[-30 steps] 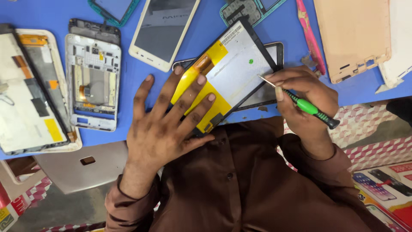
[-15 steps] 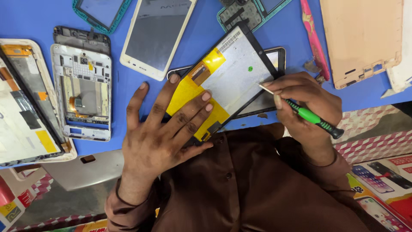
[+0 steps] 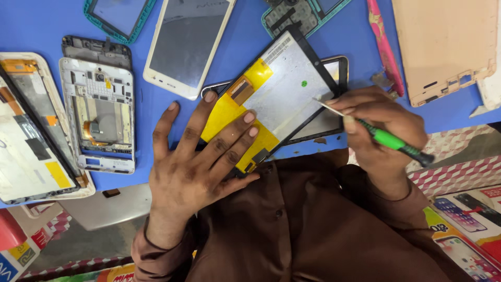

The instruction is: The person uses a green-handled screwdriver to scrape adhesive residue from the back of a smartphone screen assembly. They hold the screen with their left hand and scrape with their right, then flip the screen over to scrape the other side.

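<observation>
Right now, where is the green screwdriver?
In the head view, the green screwdriver is in the right hand, right of centre, its tip on the right edge of the display panel.

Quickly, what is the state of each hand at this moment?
Left hand: open, fingers spread, pressing flat on the display panel.
Right hand: closed on the green-handled tool, its tip at the panel's edge.
</observation>
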